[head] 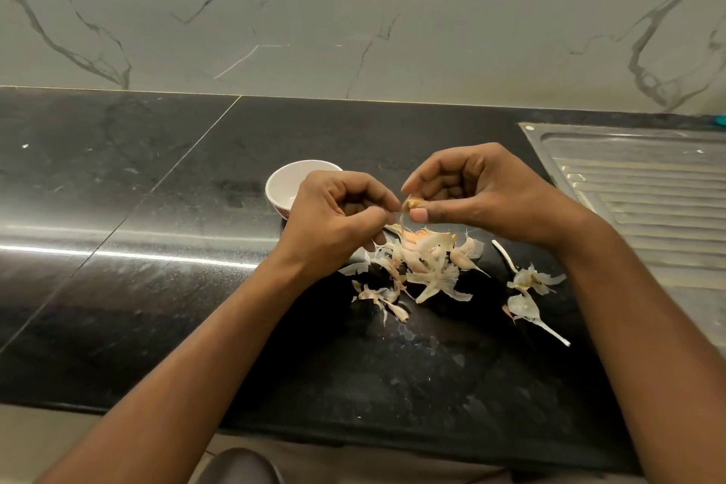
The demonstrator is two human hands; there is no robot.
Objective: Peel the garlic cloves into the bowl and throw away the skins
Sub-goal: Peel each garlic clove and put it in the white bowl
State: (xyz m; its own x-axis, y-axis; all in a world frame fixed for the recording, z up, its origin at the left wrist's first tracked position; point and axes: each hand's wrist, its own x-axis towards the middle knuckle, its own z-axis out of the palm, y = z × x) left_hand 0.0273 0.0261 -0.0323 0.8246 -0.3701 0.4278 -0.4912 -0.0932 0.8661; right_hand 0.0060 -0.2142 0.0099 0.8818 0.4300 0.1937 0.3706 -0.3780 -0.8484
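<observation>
My right hand [477,189] pinches a small garlic clove [413,204] between thumb and fingers above the black counter. My left hand [338,214] pinches a thin strip of skin [403,217] that hangs from that clove. Below the hands lies a pile of garlic skins and cloves [426,261]. A white bowl [285,185] stands just behind my left hand, which partly hides it; its visible inside looks bare.
More loose skins [528,289] and a white stem piece [552,332] lie to the right of the pile. A steel sink drainboard [644,185] fills the right side. A marble wall [353,12] backs the counter. The counter's front edge [353,436] runs near my body.
</observation>
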